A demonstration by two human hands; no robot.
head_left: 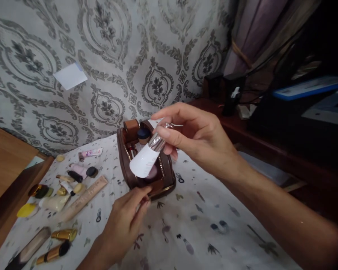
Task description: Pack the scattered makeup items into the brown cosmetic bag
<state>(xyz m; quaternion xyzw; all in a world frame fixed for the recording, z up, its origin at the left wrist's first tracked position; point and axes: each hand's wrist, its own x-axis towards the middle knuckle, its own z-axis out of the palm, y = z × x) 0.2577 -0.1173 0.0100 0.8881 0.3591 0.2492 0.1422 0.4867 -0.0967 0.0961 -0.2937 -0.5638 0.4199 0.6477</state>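
Note:
My right hand [188, 131] grips the silvery neck of a white bottle [143, 161], which hangs tilted over the mouth of a brown zippered bag [125, 165]. Fingers and thumb are wrapped round the neck. Inside the bag a dark-capped jar [143, 135] shows behind the bottle, and a pinkish item is partly hidden under it. At the bag's near edge, my left hand [129, 217] pinches the brown rim with thumb and forefinger.
Left of the bag, several cosmetics lie on the patterned sheet [163, 240], among them a long beige tube [87, 197] and a gold-and-black tube [53, 253]. Patterned wall [107, 48] rises behind. Dark furniture [270, 142] stands at right.

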